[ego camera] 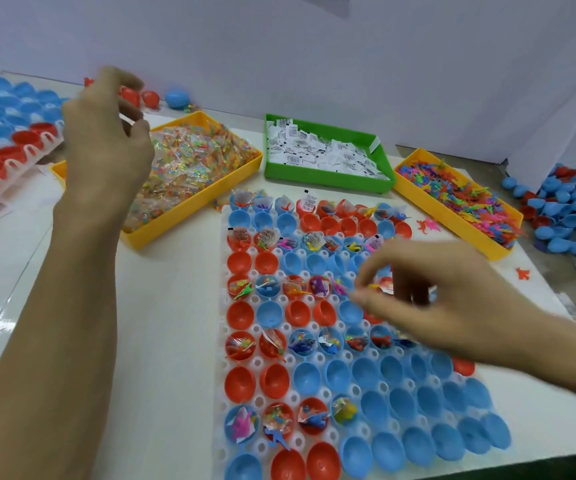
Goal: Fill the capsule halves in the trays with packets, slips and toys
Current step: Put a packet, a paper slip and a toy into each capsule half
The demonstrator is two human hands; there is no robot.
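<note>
A white tray (223, 344) lies in front of me, holding rows of red and blue capsule halves (394, 372). Alternate rows hold packets, slips and toys; the rows between them hold bare halves. My right hand (432, 303) hovers over the tray's middle right and pinches a small yellow-orange toy (374, 287) between thumb and fingertips. My left hand (106, 133) is raised over the near end of the yellow bin of clear packets (189, 164). Its fingers are curled and blurred, and I cannot make out whether they hold anything.
A green bin of white slips (324, 152) stands behind the tray, with a yellow bin of small coloured toys (453, 199) to its right. Loose blue and red capsule halves (570, 209) are piled at far right. Another filled tray (6, 140) sits at far left. Stray toys (428, 225) lie on the table.
</note>
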